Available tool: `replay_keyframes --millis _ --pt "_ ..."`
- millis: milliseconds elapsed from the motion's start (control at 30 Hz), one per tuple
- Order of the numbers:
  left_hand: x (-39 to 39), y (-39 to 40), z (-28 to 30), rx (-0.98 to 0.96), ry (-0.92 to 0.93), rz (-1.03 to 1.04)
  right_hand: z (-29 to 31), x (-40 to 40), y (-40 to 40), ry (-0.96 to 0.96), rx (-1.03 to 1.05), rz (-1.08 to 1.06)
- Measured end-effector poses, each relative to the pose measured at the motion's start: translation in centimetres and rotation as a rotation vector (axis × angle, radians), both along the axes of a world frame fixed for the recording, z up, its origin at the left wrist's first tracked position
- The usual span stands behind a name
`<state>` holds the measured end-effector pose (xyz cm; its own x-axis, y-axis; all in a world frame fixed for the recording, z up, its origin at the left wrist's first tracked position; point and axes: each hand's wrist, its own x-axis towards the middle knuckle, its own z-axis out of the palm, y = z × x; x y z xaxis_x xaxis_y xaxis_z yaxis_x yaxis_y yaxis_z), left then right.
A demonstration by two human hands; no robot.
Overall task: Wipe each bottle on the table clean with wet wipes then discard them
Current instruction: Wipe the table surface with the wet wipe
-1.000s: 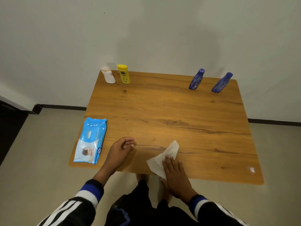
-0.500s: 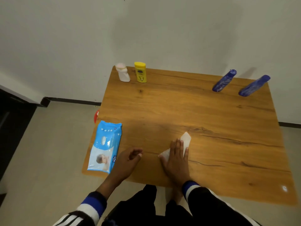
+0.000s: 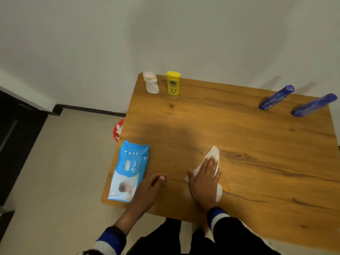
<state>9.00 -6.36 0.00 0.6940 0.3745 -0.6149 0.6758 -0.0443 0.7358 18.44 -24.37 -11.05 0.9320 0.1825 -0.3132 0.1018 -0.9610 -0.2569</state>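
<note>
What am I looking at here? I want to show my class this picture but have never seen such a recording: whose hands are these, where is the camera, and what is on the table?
There is no machine: the camera sits on a person's head and looks down at their own two bare hands.

The right hand lies flat, fingers straight, pressing a white wet wipe onto the wooden table. The left hand rests near the table's front edge, loosely curled, holding nothing, beside a blue pack of wipes.

At the far edge stand a white bottle and a yellow bottle, and further right two blue bottles. A red bin with used wipes peeks out on the floor.
</note>
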Motion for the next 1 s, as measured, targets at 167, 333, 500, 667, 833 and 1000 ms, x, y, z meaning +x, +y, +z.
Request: replay_keyframes --millis 167,333,500,667,833,1000 --pt "-0.3 0.0 -0.5 -0.040 0.005 0.064 -0.6 2.3 4.8 0.010 -0.039 0.243" --pt "-0.7 0.8 -0.6 -0.076 -0.028 0.123 -0.3 -2.8 8.7 -0.024 0.052 0.631" --pt "-0.4 1.9 -0.8 -0.069 -0.029 0.134 -0.6 4.2 4.1 -0.054 -0.078 0.442" --pt "-0.2 1.5 -0.8 -0.087 -0.037 0.153 0.4 8.9 -0.2 -0.020 -0.137 0.091" --pt "0.0 0.8 -0.5 -0.096 -0.049 0.156 0.4 -2.1 7.7 -0.049 0.102 0.545" --pt "0.9 0.9 0.1 -0.080 -0.063 0.108 0.5 -3.1 7.5 0.008 0.046 0.664"
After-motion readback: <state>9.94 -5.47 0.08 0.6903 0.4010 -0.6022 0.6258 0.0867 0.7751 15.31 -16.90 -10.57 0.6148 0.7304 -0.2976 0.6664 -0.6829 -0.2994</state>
